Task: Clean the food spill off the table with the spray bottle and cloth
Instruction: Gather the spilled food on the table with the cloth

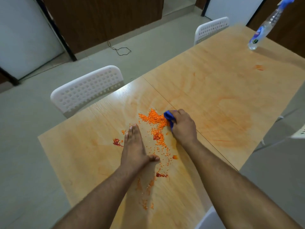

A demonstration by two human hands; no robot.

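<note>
Gripping a bunched blue cloth (169,119), the right hand (183,128) has its fingers curled tight around it and presses it to the wooden counter (222,90); cloth touches the right edge of the orange food spill (154,120), a heap of small orange grains; left hand (134,146) lies flat on the counter just left of the spill, fingers straight and together, thumb out, holding nothing; loose grains scatter from the heap toward the camera, between the two forearms; red sauce blots (116,142) sit left of the left hand and more near the left wrist; orange smears cover the counter right of the spill; spray bottle (264,28), clear with blue trigger top, stands on the counter's far right corner, well apart from the spill; white perforated chair (87,90) tucked at the counter edge beyond the spill, a second white chair (211,29) farther along the same side.
</note>
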